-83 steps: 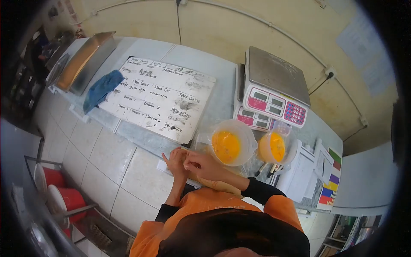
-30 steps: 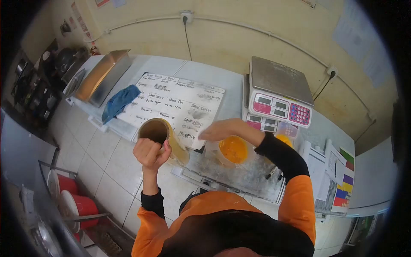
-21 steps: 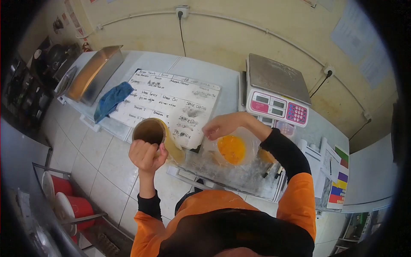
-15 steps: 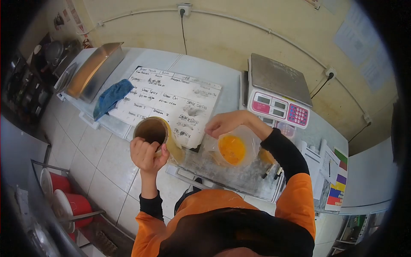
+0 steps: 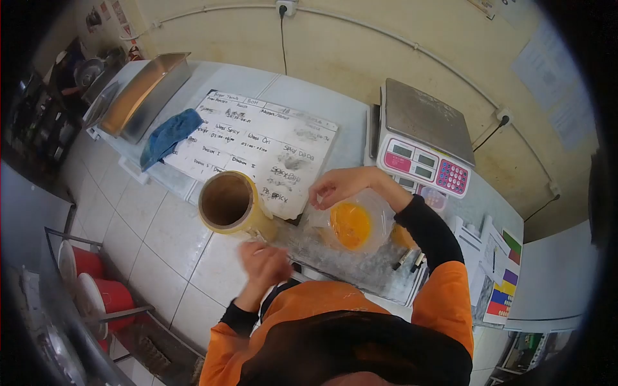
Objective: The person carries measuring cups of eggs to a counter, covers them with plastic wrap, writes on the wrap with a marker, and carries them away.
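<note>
A large tape or film roll with a hollow brown core stands tilted at the table's front edge, partly over the whiteboard. Just below the roll is my left hand, smeared by motion, so its fingers cannot be made out. My right hand hovers at the rim of a clear plastic container of orange-yellow liquid, its fingers curled together; what they hold, if anything, is too small to tell. Clear film seems to lie about the container. Another container is half hidden behind my right forearm.
Two stacked scales stand at the back right. A blue cloth lies on the whiteboard's left edge, beside a metal tray. Markers and papers lie at the right. Red buckets stand low on the left.
My left hand has left the roll's rim and moved down and right, towards my body. My right hand stays over the container's rim. Earlier, both hands were together at the table's front edge.
</note>
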A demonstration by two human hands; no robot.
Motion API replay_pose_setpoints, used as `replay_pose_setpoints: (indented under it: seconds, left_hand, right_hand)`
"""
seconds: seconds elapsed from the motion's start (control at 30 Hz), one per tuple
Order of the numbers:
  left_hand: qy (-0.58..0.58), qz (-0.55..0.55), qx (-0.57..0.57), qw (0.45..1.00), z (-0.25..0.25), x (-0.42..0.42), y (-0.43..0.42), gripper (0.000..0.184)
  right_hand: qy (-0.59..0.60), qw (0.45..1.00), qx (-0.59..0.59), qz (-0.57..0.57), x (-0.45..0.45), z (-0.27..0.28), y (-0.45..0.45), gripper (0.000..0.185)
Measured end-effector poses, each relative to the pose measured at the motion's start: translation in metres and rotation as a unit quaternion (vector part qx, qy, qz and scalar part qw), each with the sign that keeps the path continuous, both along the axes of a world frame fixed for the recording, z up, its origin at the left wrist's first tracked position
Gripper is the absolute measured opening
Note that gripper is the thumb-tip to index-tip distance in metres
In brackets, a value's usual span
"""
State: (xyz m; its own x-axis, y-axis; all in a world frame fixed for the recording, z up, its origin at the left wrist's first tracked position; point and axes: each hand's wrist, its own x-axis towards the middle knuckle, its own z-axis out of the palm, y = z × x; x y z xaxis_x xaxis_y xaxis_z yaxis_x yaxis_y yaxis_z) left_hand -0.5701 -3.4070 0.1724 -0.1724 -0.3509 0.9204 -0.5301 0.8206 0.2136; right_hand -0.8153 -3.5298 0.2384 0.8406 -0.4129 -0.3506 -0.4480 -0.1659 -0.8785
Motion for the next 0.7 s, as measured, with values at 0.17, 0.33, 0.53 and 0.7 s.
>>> replay_pose_setpoints:
  seconds: [0.17, 0.33, 0.53, 0.7]
  left_hand:
    - [0.055, -0.087, 0.52, 0.848, -0.02, -0.066, 0.024, 0.006]
    - [0.321, -0.238, 0.545, 0.737, -0.044, -0.086, 0.025, 0.008]
    - [0.296, -0.232, 0.524, 0.764, -0.053, -0.093, 0.036, 0.004]
    - [0.381, -0.286, 0.566, 0.673, -0.062, -0.107, 0.041, 0.008]
  right_hand:
    - [-0.05, 0.999, -0.017, -0.013, -0.003, -0.016, 0.0, 0.013]
    - [-0.097, 0.992, -0.078, 0.017, -0.004, -0.009, 0.003, 0.012]
    - [-0.071, 0.997, -0.019, 0.026, -0.005, -0.02, -0.006, 0.012]
    - [0.076, 0.983, 0.158, 0.054, -0.006, -0.026, -0.03, 0.015]
